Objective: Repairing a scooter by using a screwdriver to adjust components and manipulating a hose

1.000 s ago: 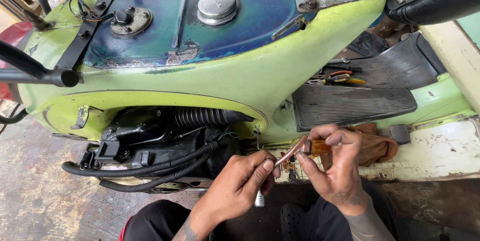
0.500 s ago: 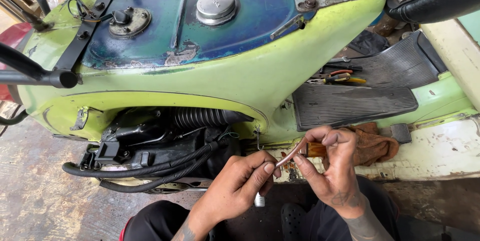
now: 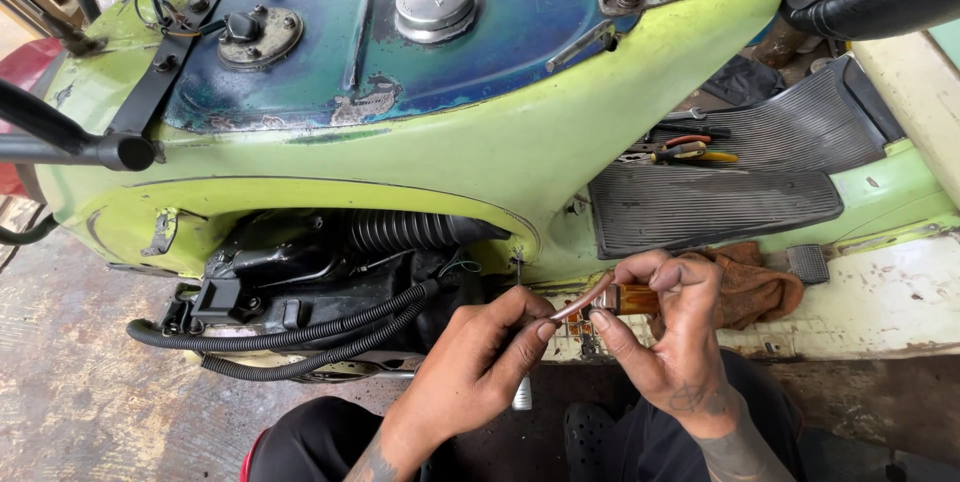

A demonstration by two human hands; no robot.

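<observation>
A lime-green scooter body [image 3: 480, 157] with a blue top panel lies in front of me. Both hands meet below its lower edge. My right hand [image 3: 670, 337] grips a small tool with an amber-brown handle [image 3: 632, 299]. My left hand [image 3: 478, 367] pinches a thin reddish-brown wire or tube [image 3: 580, 308] that runs up to the tool's tip. A small silver cylinder [image 3: 522, 394] shows under my left fingers; I cannot tell whether the hand holds it. The open engine bay [image 3: 320, 272] with black parts sits just left of my hands.
Two black corrugated hoses [image 3: 300, 337] loop out of the engine bay. A brown rag [image 3: 755, 287] lies by the ribbed black floor mat [image 3: 710, 207]. Pliers with red and yellow handles [image 3: 685, 154] rest on the mat. A chrome fuel cap [image 3: 434, 0] tops the tank. Stained concrete floor [image 3: 70, 382] at left.
Both hands have stayed at the same spot; the fingers have shifted slightly along the thin wire. Nothing else has moved.
</observation>
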